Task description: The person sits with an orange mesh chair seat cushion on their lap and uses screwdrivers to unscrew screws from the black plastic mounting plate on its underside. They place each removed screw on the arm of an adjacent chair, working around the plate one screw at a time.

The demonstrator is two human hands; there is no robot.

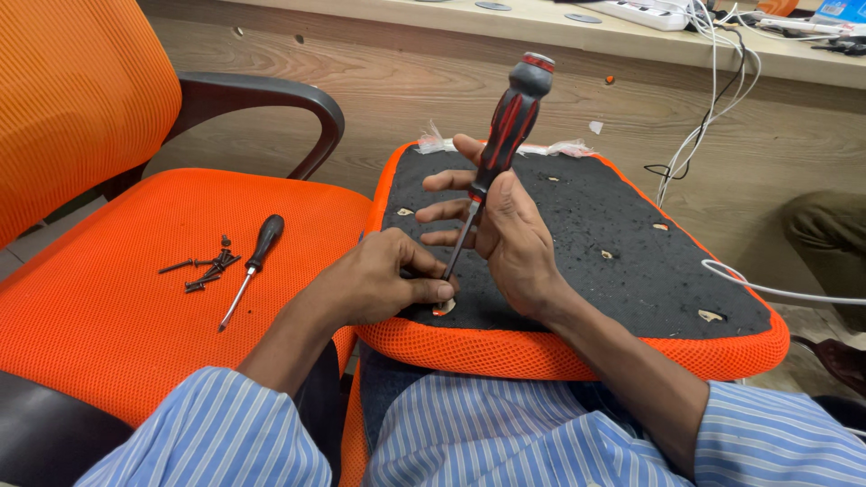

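A red-and-black screwdriver [502, 144] is steadied upright against the right hand [505, 230], whose fingers are spread loosely. Its tip is met at a hole by the pinched fingers of the left hand [379, 280], on the black underside of a seat pad [631, 243] laid across the lap. A second screwdriver [253, 266] and loose screws [206, 266] are left on the orange chair [108, 307] alongside.
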